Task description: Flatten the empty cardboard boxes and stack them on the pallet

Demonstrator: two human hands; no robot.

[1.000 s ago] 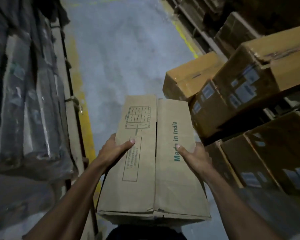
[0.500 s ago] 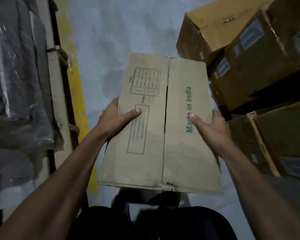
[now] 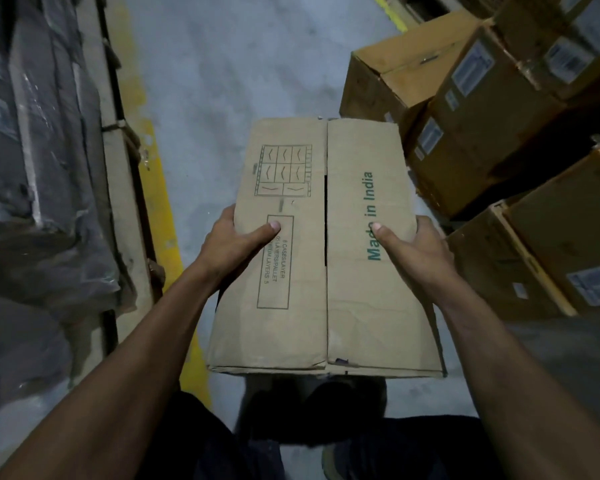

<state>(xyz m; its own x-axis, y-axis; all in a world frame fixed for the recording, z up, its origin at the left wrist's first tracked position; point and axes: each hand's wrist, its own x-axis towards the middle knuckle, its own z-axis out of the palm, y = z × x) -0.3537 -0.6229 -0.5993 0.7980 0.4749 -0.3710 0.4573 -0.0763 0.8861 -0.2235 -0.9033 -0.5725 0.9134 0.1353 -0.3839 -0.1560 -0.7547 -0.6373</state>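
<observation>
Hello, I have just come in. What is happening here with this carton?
A person is standing in a warehouse aisle and holding a cardboard box out in front with both hands. The left hand grips its left edge and the right hand grips its right edge, thumbs on top. The flaps facing the camera are shut, and the box does not look flattened yet. Labelled cartons are stacked to the right, and plastic-wrapped goods stand to the left beside a yellow floor line. No pallet stack is visible.

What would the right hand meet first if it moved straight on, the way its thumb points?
Probably only the held box: the right hand already grips its right edge, thumb on the "Made in India" flap, pointing up-left across it.
</observation>
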